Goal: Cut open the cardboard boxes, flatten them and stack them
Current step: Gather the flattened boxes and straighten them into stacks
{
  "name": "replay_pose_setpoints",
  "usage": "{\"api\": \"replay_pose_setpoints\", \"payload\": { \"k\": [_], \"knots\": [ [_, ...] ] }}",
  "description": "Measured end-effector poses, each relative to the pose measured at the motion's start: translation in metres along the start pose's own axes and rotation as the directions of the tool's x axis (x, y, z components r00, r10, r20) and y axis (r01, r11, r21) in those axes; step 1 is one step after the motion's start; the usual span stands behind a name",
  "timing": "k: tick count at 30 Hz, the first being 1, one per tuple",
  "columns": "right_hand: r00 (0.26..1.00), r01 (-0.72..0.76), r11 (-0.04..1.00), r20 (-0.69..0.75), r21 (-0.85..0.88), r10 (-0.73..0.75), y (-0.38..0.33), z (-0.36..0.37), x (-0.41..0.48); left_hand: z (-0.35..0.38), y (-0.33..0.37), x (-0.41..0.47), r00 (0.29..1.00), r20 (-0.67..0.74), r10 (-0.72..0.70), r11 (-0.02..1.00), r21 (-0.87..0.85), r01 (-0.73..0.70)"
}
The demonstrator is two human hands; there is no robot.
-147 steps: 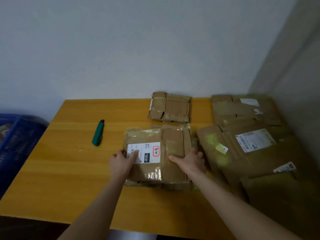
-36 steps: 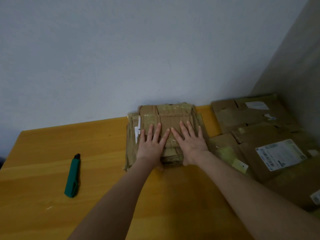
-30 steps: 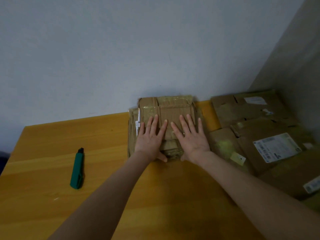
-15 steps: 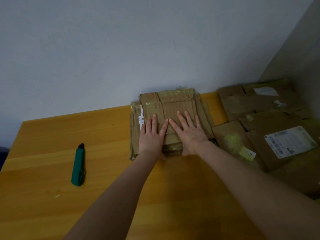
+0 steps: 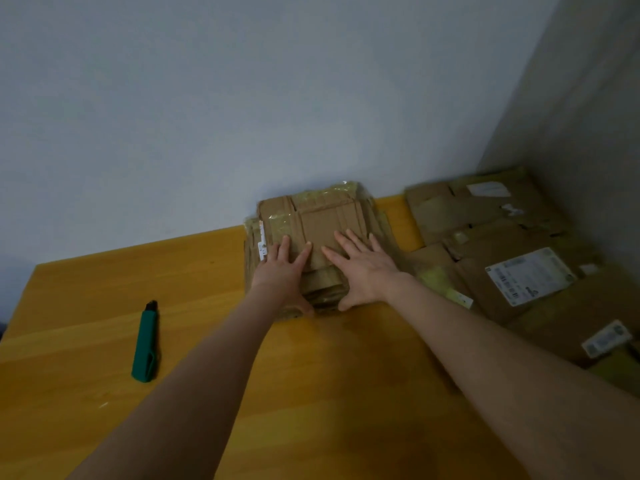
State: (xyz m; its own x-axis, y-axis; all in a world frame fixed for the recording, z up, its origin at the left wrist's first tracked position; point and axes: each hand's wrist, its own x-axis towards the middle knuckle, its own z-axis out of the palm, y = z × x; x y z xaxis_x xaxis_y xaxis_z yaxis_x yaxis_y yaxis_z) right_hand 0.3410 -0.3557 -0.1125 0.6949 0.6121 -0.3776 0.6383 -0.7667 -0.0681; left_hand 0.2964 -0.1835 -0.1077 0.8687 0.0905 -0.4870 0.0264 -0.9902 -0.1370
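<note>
A small stack of flattened, tape-covered cardboard boxes (image 5: 322,216) lies at the far edge of the wooden table (image 5: 311,393), against the wall. My left hand (image 5: 282,268) lies flat on the stack's left half, fingers straight. Beside it, my right hand (image 5: 363,268) presses flat on the right half with fingers spread. A green utility knife (image 5: 146,342) lies on the table to the left, apart from both hands.
A larger pile of flattened cardboard boxes (image 5: 519,265) with white shipping labels fills the table's right side up to the corner wall. The pale wall runs along the far table edge. Bare tabletop lies in front of the stack.
Nearly five seconds ago the flattened box lay mid-table; it now sits on the far stack. In the last second both hands stayed pressed flat on it, shifting only slightly.
</note>
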Motion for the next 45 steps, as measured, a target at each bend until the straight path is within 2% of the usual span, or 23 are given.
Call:
{"api": "replay_pose_setpoints", "payload": {
  "k": [2, 5, 7, 10, 12, 15, 18, 21, 25, 27, 29, 32, 35, 37, 38, 41, 45],
  "knots": [
    [0.994, -0.044, 0.998, -0.096, 0.046, 0.048, 0.004, -0.001, -0.020, -0.010, 0.000, -0.007, 0.999, -0.032, -0.022, 0.999, -0.026, 0.021],
    [0.958, -0.175, 0.963, -0.189, 0.203, 0.214, 0.007, -0.001, -0.052, -0.025, 0.011, -0.019, 0.994, -0.091, -0.054, 0.997, -0.058, 0.049],
    [0.930, -0.231, 0.937, -0.223, 0.261, 0.291, 0.011, 0.001, -0.075, -0.030, 0.027, -0.030, 0.979, -0.199, -0.038, 0.999, -0.046, 0.030],
    [0.912, -0.300, 0.914, -0.198, 0.273, 0.359, 0.023, 0.011, -0.114, -0.027, 0.070, -0.051, 0.887, -0.458, 0.065, 0.984, -0.117, -0.133],
    [0.887, -0.386, 0.877, -0.147, 0.286, 0.438, 0.037, 0.021, -0.141, -0.021, 0.111, -0.064, 0.852, -0.503, 0.142, 0.943, -0.193, -0.271],
    [0.816, -0.526, 0.795, -0.082, 0.303, 0.572, 0.063, 0.040, -0.179, -0.005, 0.178, -0.076, 0.918, -0.324, 0.228, 0.863, -0.370, -0.345],
    [0.744, -0.630, 0.707, -0.010, 0.322, 0.668, 0.090, 0.062, -0.212, 0.011, 0.232, -0.085, 0.961, -0.081, 0.263, 0.796, -0.546, -0.264],
    [0.720, -0.640, 0.654, 0.019, 0.403, 0.694, 0.113, 0.083, -0.236, 0.021, 0.265, -0.088, 0.978, 0.023, 0.209, 0.809, -0.566, -0.160],
    [0.719, -0.653, 0.640, 0.065, 0.405, 0.692, 0.128, 0.104, -0.256, 0.024, 0.279, -0.089, 0.998, -0.063, -0.011, 0.848, -0.529, -0.024],
    [0.665, -0.707, 0.569, 0.124, 0.420, 0.736, 0.132, 0.115, -0.267, 0.029, 0.287, -0.091, 0.994, -0.093, -0.065, 0.826, -0.564, 0.001],
    [0.627, -0.715, 0.459, 0.192, 0.527, 0.755, 0.136, 0.126, -0.277, 0.032, 0.295, -0.094, 0.992, -0.074, -0.105, 0.758, -0.651, 0.032],
    [0.658, -0.644, 0.392, 0.214, 0.657, 0.722, 0.141, 0.136, -0.281, 0.023, 0.295, -0.090, 0.991, 0.002, -0.131, 0.598, -0.797, 0.081],
    [0.662, -0.641, 0.388, 0.221, 0.662, 0.716, 0.141, 0.137, -0.276, 0.016, 0.291, -0.083, 0.996, 0.051, -0.078, 0.658, -0.747, 0.090],
    [0.642, -0.628, 0.352, 0.206, 0.694, 0.738, 0.141, 0.135, -0.272, 0.013, 0.295, -0.086, 0.993, -0.047, -0.111, 0.705, -0.708, 0.045],
    [0.633, -0.610, 0.329, 0.194, 0.721, 0.749, 0.142, 0.133, -0.270, 0.011, 0.298, -0.088, 0.983, -0.102, -0.150, 0.689, -0.724, 0.030],
    [0.643, -0.534, 0.298, 0.151, 0.791, 0.751, 0.148, 0.121, -0.262, 0.002, 0.302, -0.087, 0.940, -0.150, -0.308, 0.479, -0.878, 0.017],
    [0.742, -0.370, 0.415, -0.004, 0.831, 0.670, 0.159, 0.097, -0.243, -0.025, 0.280, -0.068, 0.910, -0.115, -0.398, 0.185, -0.982, -0.043]
  ]
}}
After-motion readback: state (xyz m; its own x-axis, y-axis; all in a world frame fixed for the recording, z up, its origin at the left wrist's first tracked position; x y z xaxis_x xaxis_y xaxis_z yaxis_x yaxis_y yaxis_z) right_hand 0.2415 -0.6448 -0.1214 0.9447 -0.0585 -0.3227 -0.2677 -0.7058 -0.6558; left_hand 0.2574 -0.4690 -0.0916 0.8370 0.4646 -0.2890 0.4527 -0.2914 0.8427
